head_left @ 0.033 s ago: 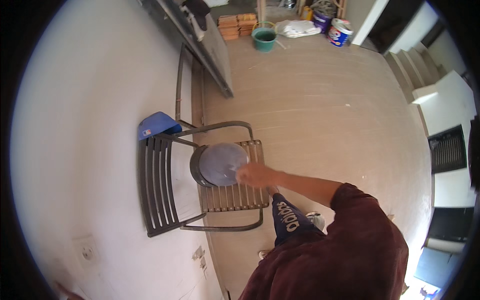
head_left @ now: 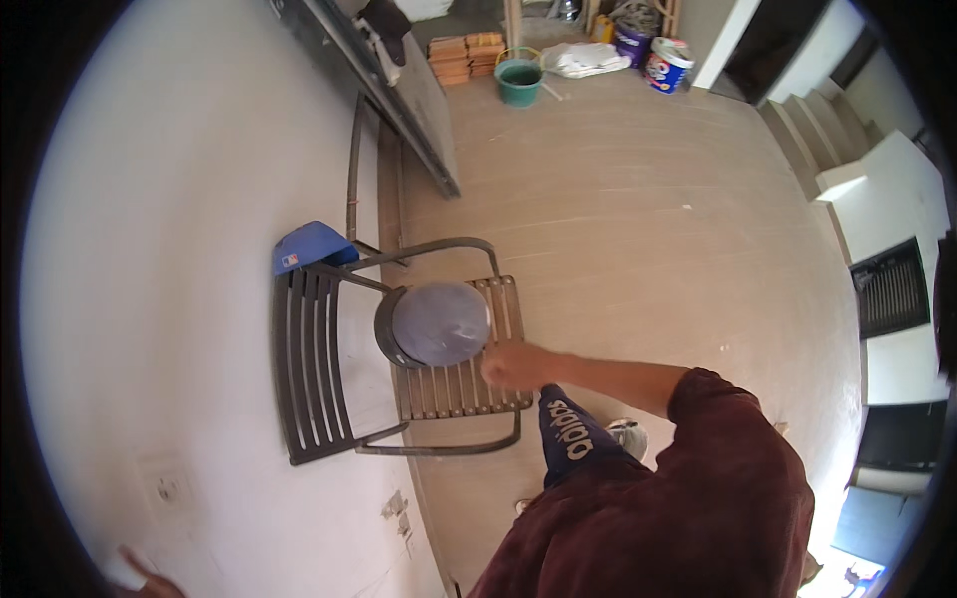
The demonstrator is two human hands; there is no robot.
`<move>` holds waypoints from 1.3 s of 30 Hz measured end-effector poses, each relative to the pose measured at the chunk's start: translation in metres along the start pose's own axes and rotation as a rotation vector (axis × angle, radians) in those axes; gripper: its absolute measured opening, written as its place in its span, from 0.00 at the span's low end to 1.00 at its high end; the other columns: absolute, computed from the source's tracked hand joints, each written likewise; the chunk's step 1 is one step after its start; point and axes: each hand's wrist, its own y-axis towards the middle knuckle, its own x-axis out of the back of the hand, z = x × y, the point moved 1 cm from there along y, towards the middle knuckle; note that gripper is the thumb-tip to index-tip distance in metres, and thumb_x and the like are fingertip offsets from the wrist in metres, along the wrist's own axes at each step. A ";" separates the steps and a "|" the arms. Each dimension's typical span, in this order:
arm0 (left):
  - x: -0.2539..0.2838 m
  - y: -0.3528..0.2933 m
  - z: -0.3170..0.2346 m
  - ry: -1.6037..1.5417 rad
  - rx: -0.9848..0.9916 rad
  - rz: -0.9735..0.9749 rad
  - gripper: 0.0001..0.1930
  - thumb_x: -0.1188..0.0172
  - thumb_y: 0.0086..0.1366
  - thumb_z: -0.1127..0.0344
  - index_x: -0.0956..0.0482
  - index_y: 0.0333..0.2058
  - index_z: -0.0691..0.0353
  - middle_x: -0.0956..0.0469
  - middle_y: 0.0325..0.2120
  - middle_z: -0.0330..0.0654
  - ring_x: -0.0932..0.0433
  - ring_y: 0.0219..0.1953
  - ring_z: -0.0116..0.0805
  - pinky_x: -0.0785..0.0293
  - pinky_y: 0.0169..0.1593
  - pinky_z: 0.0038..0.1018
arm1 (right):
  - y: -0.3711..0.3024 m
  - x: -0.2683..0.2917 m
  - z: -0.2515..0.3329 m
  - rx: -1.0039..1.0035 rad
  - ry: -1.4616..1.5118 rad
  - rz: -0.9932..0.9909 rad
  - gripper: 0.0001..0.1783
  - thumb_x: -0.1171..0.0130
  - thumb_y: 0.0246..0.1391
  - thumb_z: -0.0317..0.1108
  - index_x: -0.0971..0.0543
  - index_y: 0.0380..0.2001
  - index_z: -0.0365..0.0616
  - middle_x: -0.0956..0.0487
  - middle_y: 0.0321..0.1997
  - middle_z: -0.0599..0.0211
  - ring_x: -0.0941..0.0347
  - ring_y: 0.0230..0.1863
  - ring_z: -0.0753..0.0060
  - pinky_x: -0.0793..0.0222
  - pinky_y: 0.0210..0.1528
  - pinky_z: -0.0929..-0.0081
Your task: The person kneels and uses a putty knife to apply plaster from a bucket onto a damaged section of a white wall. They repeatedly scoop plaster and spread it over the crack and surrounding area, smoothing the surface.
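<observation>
On the slatted seat of a dark chair (head_left: 459, 389) rests a round grey thing (head_left: 441, 324) with pale streaks and a dark curved band along its left side; I cannot tell its kind. My right hand (head_left: 516, 366), fingers curled in and a little blurred, hovers over the seat's right edge, just beside the grey thing. Whether anything is in those fingers is hidden. At the lower left corner, by the white wall, part of my left hand (head_left: 148, 578) shows with a finger stretched out. A blue cap (head_left: 311, 247) hangs on the top corner of the chair's backrest.
A dark panel (head_left: 394, 100) leans on the wall beyond the chair. Farther back stand stacked orange-brown blocks (head_left: 467, 58), a green bucket (head_left: 518, 84), white sacking (head_left: 586, 60) and a blue-and-white paint bucket (head_left: 668, 66). Steps (head_left: 812, 130) rise at the right. A wall socket (head_left: 166, 488) sits lower left.
My right hand has shifted slightly right and down, away from the grey thing's edge. More of my left hand shows at the lower left. The whole view has moved a little.
</observation>
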 end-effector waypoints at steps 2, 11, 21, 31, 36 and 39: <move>-0.014 -0.087 -0.040 -0.290 0.185 0.407 0.26 0.45 0.58 0.72 0.36 0.57 0.61 0.37 0.58 0.48 0.41 0.61 0.44 0.52 0.65 0.39 | -0.074 -0.063 -0.006 -0.076 -0.308 0.285 0.20 0.53 0.54 0.46 0.22 0.24 0.41 0.24 0.27 0.56 0.27 0.30 0.50 0.32 0.43 0.59; 0.090 -0.526 -0.191 -1.102 0.272 1.594 0.22 0.38 0.56 0.71 0.28 0.51 0.60 0.27 0.48 0.51 0.30 0.52 0.45 0.34 0.54 0.35 | -0.262 -0.211 0.085 -0.517 -0.448 0.374 0.29 0.49 0.50 0.56 0.21 0.42 0.41 0.26 0.45 0.54 0.33 0.53 0.56 0.33 0.50 0.57; 0.261 -0.627 -0.252 -0.985 0.500 1.966 0.18 0.40 0.55 0.68 0.28 0.46 0.59 0.24 0.39 0.48 0.26 0.44 0.49 0.30 0.47 0.38 | -0.368 -0.277 0.111 -0.309 0.328 0.770 0.13 0.45 0.50 0.40 0.25 0.21 0.40 0.31 0.31 0.61 0.35 0.39 0.59 0.41 0.39 0.63; 0.240 -0.679 -0.282 -1.254 0.680 2.075 0.17 0.41 0.57 0.62 0.30 0.43 0.61 0.23 0.32 0.46 0.25 0.39 0.51 0.30 0.43 0.41 | -0.352 -0.331 0.035 -0.073 0.276 0.610 0.09 0.42 0.45 0.36 0.24 0.25 0.42 0.27 0.29 0.63 0.29 0.36 0.62 0.36 0.41 0.66; 0.120 -0.717 -0.166 -0.270 1.123 1.444 0.39 0.42 0.60 0.55 0.50 0.62 0.69 0.49 0.63 0.56 0.50 0.65 0.49 0.52 0.66 0.37 | -0.300 -0.360 -0.135 -0.492 -0.009 0.139 0.08 0.47 0.52 0.35 0.25 0.27 0.42 0.25 0.30 0.58 0.28 0.35 0.58 0.32 0.40 0.65; 0.048 -0.707 -0.037 0.300 0.511 0.498 0.34 0.43 0.62 0.66 0.51 0.62 0.67 0.46 0.60 0.61 0.49 0.64 0.57 0.52 0.64 0.48 | -0.311 -0.374 -0.279 -0.084 -0.782 0.644 0.10 0.49 0.50 0.37 0.23 0.30 0.43 0.23 0.33 0.60 0.26 0.41 0.57 0.34 0.44 0.57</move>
